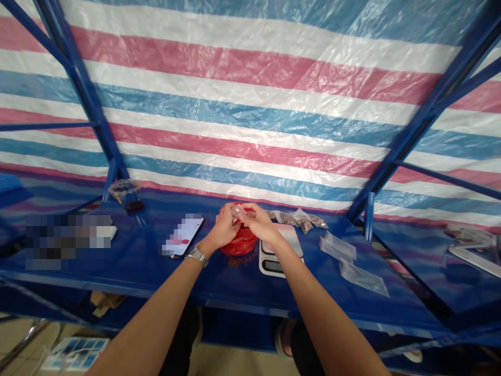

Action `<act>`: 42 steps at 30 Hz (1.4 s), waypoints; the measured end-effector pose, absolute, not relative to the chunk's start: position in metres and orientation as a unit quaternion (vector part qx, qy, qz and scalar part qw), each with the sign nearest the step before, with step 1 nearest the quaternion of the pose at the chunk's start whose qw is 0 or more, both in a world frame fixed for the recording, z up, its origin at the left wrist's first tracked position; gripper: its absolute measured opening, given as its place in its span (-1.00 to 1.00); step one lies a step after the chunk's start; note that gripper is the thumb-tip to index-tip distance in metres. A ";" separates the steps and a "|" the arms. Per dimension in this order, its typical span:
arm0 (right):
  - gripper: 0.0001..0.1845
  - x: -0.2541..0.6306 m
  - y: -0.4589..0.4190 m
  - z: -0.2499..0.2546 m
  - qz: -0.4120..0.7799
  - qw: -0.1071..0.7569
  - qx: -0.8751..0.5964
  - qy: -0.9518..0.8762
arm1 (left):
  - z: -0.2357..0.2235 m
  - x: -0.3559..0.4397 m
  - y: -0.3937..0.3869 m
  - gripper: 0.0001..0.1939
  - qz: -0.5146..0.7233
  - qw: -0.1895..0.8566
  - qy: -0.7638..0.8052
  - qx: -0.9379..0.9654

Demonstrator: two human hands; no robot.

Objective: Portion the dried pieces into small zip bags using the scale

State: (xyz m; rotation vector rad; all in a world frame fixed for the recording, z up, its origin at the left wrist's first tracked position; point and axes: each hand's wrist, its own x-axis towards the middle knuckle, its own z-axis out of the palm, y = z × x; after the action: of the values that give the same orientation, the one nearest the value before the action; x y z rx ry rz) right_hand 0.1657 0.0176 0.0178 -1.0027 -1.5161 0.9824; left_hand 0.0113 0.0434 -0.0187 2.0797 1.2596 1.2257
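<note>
Right hand pinching clear bag, left hand above red tub

We wear a silver metal link watch on our left wrist, its band made of small polished links; the dial does not show. Our left forearm and right forearm are bare, and so are our left hand and right hand. Lower down we wear dark legwear, though its length is hidden, and 1 pale strapped sandal shows on a foot.
</note>
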 end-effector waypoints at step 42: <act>-0.51 0.317 0.015 0.052 0.147 0.734 -0.513 -0.420 | 0.012 0.102 -0.071 -0.81 0.528 -0.012 0.323 0.785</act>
State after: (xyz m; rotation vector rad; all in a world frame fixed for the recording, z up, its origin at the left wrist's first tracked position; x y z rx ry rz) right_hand 0.3166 0.0151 0.0516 -1.1274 -0.9237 0.3239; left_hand 0.1025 -0.0713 0.0117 2.4851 1.0231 1.6716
